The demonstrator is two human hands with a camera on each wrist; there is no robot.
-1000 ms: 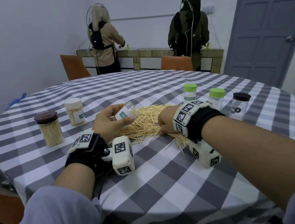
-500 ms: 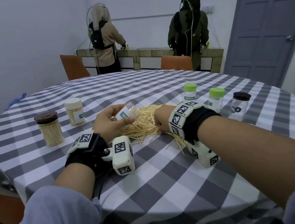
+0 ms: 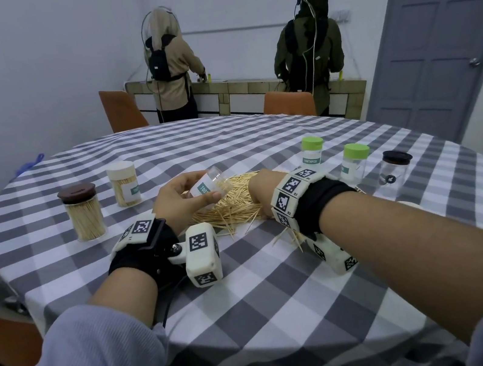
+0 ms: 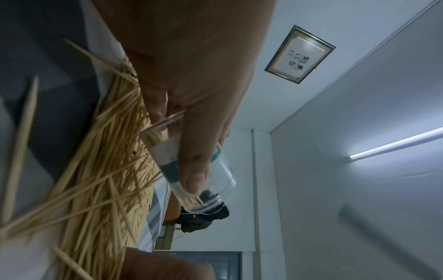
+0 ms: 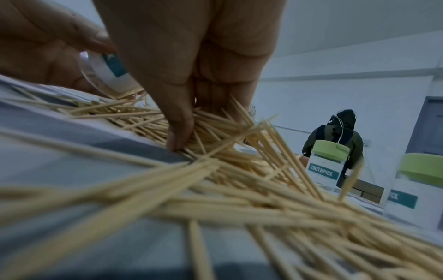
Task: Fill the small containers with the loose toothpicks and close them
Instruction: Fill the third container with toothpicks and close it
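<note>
Left hand (image 3: 183, 203) held tilted clear container (image 3: 211, 184); right hand (image 5: 191, 79) pinched toothpicks (image 3: 231, 203) from table (image 3: 283, 287) pile; risk: splayed picks snagging the rim and scattering.

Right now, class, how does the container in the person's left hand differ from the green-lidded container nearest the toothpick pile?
The held container has no lid; the green-lidded container is capped. The held one is tilted in the left hand, its open mouth toward the toothpick pile; the green-lidded one stands upright on the tablecloth. The held one contains a few toothpicks. Both are small, clear, and carry a teal TOOTHPICK label.
</note>
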